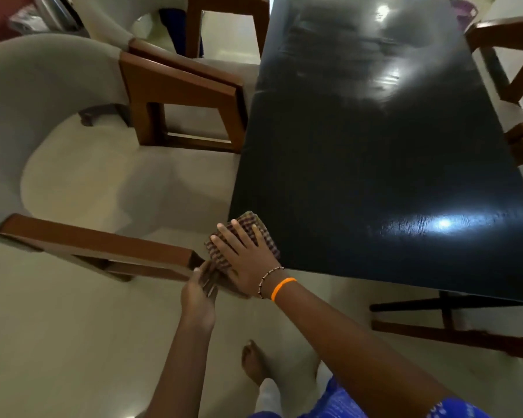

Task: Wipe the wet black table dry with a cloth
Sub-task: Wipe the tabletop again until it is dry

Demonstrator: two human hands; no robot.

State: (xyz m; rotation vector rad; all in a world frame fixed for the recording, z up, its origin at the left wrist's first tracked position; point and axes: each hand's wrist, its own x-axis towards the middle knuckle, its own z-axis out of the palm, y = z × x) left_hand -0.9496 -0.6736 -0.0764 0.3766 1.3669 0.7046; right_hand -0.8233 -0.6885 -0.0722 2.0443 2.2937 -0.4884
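My cloth is checked in maroon, brown and pale lines. The table is glossy black with white glare patches. On my right wrist sit an orange band and a dark-and-light beaded bracelet. My dress is blue with white print. The chairs are grey with brown wooden arms; the floor is cream.

The right hand pressed flat on a checked cloth at the black table's near corner, the left hand just beside it.

Glossy black wood-grain table, woven checked cloth, polished brown wooden chair arms.
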